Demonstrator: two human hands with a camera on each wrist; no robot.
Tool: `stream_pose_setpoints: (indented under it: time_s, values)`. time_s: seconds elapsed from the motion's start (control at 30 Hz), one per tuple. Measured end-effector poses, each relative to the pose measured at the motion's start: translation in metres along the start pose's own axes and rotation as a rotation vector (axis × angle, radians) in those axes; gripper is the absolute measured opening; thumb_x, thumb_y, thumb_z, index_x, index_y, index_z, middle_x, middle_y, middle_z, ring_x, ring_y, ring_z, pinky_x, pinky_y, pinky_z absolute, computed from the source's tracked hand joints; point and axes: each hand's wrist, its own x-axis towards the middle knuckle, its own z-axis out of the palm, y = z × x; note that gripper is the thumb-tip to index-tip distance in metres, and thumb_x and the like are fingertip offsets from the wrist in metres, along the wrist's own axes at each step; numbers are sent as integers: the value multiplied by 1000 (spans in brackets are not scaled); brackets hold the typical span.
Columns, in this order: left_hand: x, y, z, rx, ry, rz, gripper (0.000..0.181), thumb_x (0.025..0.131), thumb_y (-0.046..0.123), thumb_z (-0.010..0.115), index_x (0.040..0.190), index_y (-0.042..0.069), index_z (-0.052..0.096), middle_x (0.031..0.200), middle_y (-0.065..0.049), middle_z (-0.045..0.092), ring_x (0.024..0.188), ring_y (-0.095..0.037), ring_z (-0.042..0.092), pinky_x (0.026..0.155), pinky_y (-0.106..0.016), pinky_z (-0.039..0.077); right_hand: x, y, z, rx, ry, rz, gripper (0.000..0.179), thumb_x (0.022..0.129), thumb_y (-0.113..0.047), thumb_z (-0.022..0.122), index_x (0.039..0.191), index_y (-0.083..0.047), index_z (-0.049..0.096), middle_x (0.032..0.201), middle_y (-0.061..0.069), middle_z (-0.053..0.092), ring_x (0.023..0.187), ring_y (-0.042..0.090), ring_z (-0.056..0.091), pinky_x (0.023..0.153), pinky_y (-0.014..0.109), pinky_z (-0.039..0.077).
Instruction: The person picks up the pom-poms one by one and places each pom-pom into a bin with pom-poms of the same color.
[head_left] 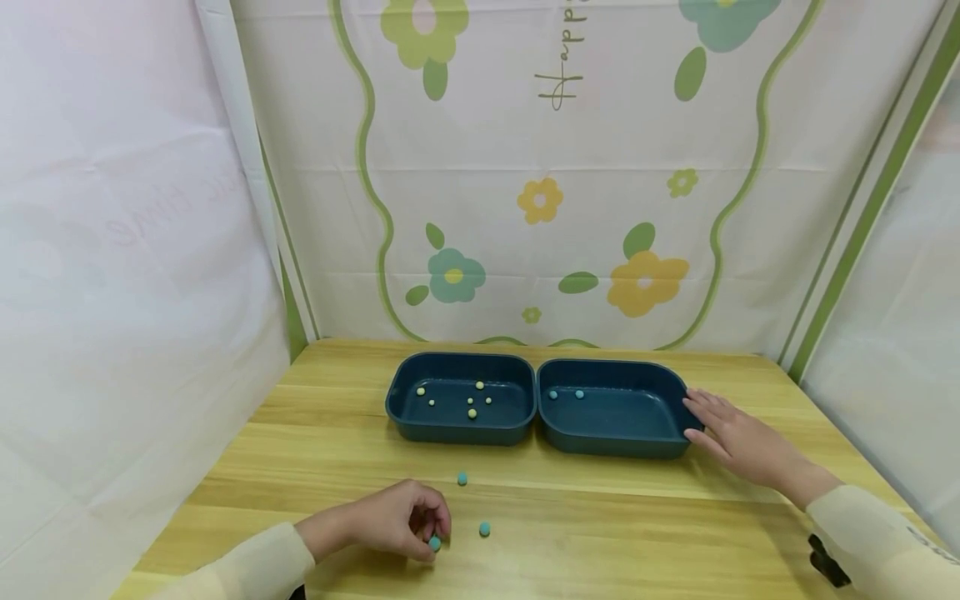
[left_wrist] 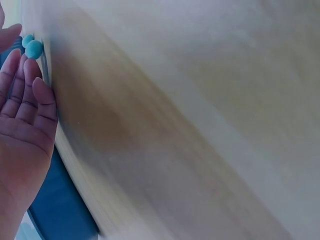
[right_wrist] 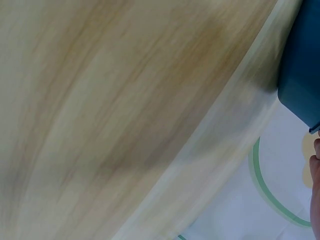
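Observation:
At the table's front left, my left hand (head_left: 393, 521) has its thumb and fingers bent around a small blue-green ball (head_left: 435, 543), pinching it at the fingertips against the tabletop. Two more such balls lie loose nearby: one to the right (head_left: 484, 529), one farther back (head_left: 462, 478). My right hand (head_left: 742, 442) rests with fairly straight fingers on the right end of the right dark blue tray (head_left: 615, 447). Two blue balls (head_left: 566, 395) sit inside that tray. In the right wrist view only an edge of the hand (right_wrist: 315, 195) shows beside the tray corner (right_wrist: 302, 95).
The left dark blue tray (head_left: 465, 434) stands against the right one and contains several pale yellow balls (head_left: 472, 413). Both are towards the back of the wooden table (head_left: 600, 533). A flowered white cloth (head_left: 555, 250) hangs behind, with white sheets at both sides.

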Motion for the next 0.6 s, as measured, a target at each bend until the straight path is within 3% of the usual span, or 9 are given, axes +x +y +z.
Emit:
stream_pose_setpoints:
  time_s: [0.23,0.6]
  values:
    - [0,3,1,26,0,16,19,81,5,76,97,9,69,84,2,64,72,-1,53,60,-15,46,0,0,0,2,4,-3,60,101,-36,52,143,6,43,148,27,35,135,47,32,115,47,18]
    - [1,1,-1,102,-13,3,19,81,2,74,97,12,69,83,9,62,72,0,53,62,-17,49,0,2,3,-2,25,-17,59,101,-35,53,143,5,43,148,27,36,136,45,32,116,43,16]
